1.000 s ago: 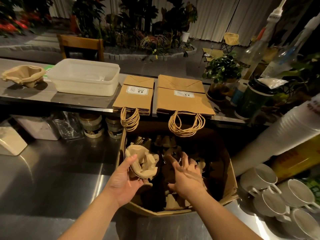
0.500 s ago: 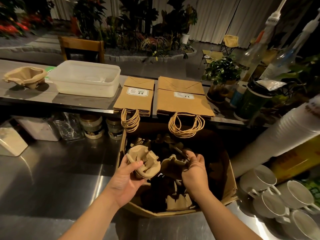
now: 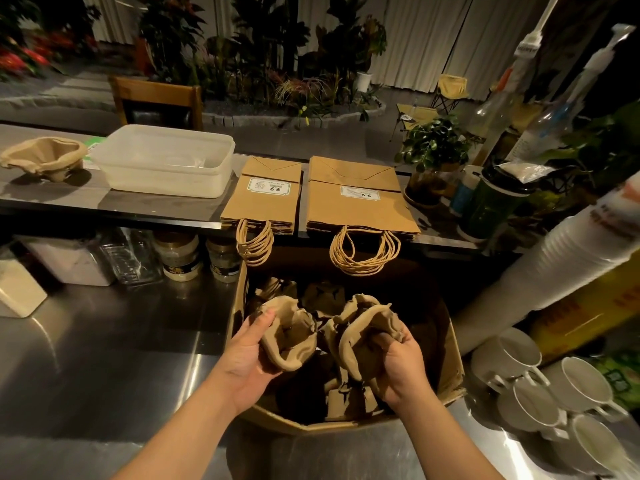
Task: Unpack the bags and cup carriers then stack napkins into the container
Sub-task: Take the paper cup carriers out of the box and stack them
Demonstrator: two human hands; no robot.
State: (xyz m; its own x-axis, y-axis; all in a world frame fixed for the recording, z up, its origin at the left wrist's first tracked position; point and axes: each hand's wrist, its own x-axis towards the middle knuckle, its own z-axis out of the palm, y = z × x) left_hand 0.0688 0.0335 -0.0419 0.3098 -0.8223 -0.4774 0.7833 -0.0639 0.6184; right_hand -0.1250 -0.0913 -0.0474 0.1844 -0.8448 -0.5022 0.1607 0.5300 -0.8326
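Over an open cardboard box (image 3: 450,386) on the steel counter, my left hand (image 3: 247,355) grips a crumpled brown pulp cup carrier (image 3: 292,336). My right hand (image 3: 400,363) grips a second cup carrier (image 3: 363,325), lifted above the box. More carriers lie in the dark box below. On the raised shelf beyond lie two flat stacks of kraft paper bags (image 3: 265,195) (image 3: 358,202) with twine handles hanging over the edge. A translucent plastic container (image 3: 166,164) stands left of the bags, and a lone cup carrier (image 3: 43,157) sits at the far left.
Jars and clear tubs (image 3: 180,254) stand under the shelf at left. White mugs (image 3: 540,393) and a leaning stack of white cups (image 3: 561,271) crowd the right. A potted plant (image 3: 433,154), a dark cup and bottles stand at the back right. Bare steel counter (image 3: 104,358) lies to the left.
My right hand reached into the box, closed on a second cup carrier and lifted it. My left hand kept its carrier and shifted slightly.
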